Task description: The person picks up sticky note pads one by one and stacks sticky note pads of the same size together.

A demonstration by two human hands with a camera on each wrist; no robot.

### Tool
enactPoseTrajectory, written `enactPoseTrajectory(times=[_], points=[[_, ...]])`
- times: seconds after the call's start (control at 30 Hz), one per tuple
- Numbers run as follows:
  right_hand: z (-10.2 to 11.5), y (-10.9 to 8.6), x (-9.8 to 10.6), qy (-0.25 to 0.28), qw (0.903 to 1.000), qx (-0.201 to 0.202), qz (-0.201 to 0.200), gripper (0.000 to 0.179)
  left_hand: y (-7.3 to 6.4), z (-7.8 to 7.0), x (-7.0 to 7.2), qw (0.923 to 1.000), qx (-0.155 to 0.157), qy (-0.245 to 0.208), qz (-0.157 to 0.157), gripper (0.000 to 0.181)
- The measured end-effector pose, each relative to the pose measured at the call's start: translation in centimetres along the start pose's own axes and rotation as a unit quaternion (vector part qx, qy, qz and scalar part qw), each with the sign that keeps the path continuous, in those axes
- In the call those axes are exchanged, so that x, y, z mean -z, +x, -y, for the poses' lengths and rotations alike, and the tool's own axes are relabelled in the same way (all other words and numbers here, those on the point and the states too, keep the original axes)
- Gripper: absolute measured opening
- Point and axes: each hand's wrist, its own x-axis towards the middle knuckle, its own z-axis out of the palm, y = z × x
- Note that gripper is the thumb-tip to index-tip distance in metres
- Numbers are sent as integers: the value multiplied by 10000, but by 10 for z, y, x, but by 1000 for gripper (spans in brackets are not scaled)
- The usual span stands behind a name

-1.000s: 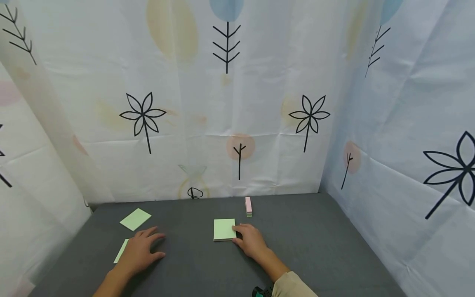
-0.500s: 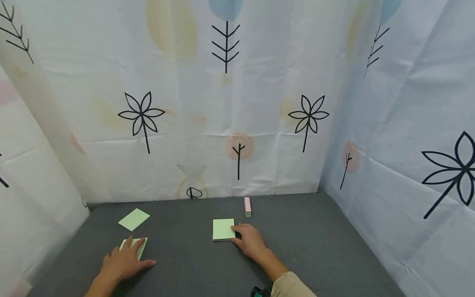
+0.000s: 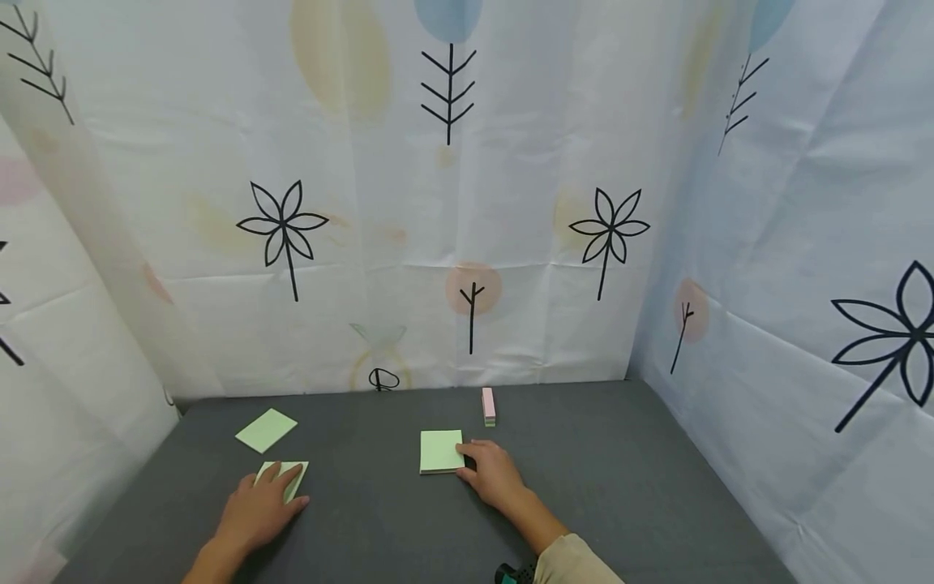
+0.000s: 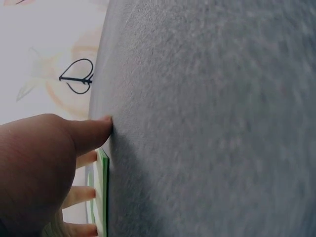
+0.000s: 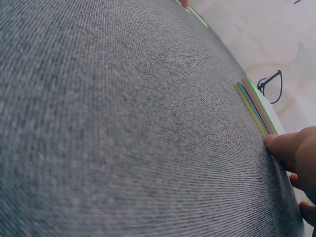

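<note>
My left hand [image 3: 255,511] rests its fingertips on a pale green sticky note pad [image 3: 293,490] at the left of the table. In the left wrist view the pad [image 4: 104,187] lies flat and the thumb touches the cloth beside it. My right hand [image 3: 498,477] grips the right edge and near corner of a square stack of sticky notes [image 3: 440,451], green on top. The right wrist view shows yellow, blue, red and green layers in that stack [image 5: 256,108], with the thumb against its side. Another pale green note pad [image 3: 267,430] lies turned behind my left hand.
A narrow block of small notes [image 3: 489,407], pink on top with green below, stands behind the right hand. Grey cloth covers the table [image 3: 365,519]. Printed white curtains [image 3: 511,203] close off the back and both sides.
My left hand has come down onto the nearer green pad, then slid it to the right and slightly back. The right hand and its stack stay in place.
</note>
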Motion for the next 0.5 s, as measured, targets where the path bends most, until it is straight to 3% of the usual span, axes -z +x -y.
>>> enactPoseTrajectory(times=[0.27,0.5], points=[[-1,1,0,-56,10000,28,-13,41,6,-15,-9,9991,-77,-115,-413,45],[0,0,0,17,10000,30,-23,41,20,-31,-11,9980,-87,-61,-630,38]])
